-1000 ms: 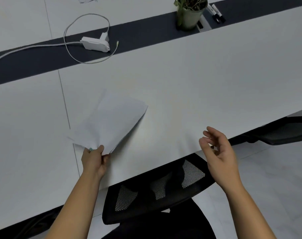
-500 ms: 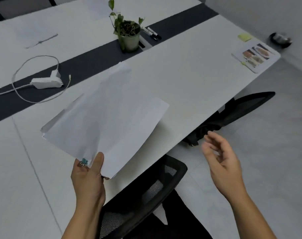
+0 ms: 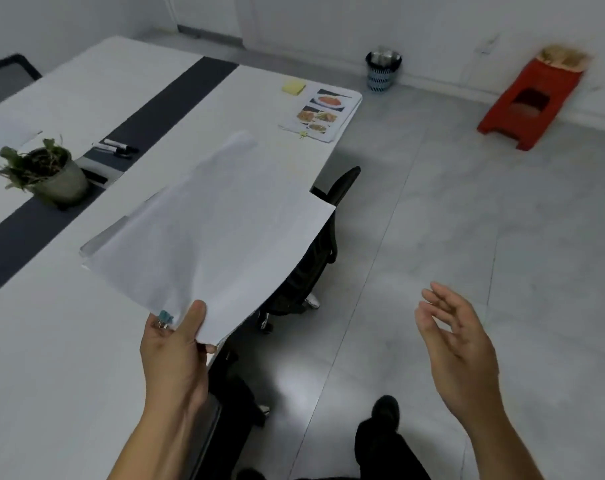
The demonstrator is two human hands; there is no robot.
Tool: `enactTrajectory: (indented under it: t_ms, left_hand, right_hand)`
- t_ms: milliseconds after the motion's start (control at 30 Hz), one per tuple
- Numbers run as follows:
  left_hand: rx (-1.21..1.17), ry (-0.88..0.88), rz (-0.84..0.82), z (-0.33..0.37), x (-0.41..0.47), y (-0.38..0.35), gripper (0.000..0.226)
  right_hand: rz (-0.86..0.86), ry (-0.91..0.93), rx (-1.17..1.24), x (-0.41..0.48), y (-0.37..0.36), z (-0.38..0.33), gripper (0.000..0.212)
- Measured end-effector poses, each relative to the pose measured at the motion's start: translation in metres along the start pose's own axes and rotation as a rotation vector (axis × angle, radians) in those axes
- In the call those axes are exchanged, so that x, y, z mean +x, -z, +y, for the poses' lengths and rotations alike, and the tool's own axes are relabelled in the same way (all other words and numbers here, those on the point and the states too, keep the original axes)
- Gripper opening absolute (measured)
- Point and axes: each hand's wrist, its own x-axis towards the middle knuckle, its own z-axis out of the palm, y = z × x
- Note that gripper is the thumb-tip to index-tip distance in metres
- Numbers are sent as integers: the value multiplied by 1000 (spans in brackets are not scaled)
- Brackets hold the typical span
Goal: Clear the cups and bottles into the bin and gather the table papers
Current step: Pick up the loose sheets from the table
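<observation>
White table [image 3: 52,358], left hand [image 3: 171,355] fingers pinching papers [image 3: 218,230], right hand [image 3: 460,344] fingers apart

The sheets [image 3: 211,237] are thin matt white paper, faintly creased. The table [image 3: 45,358] is smooth and matt white, its dark strip [image 3: 162,102] duller. Floor tiles [image 3: 467,237] shine glossily. The chair [image 3: 315,258] back looks like black mesh, perhaps fabric.

The camera sat on my head, facing forward and down across the table [image 3: 52,358] and floor [image 3: 484,220]. My left hand [image 3: 171,351] and right hand [image 3: 460,344] were nearest it.
</observation>
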Motion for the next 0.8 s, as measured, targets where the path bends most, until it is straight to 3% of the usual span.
enactTrajectory:
  t_ms: [200, 433, 800]
  left_hand:
    - [-48, 18, -35, -45, -18, -152, 30]
    - [-84, -30, 18, -38, -11, -272, 29]
    - [-141, 72, 106, -87, 139, -486, 28]
  right_hand:
    - [-30, 4, 47, 114, 84, 23, 36]
    - [-106, 63, 59, 242, 132, -3, 36]
    - [-99, -35, -66, 486, 147, 41, 39]
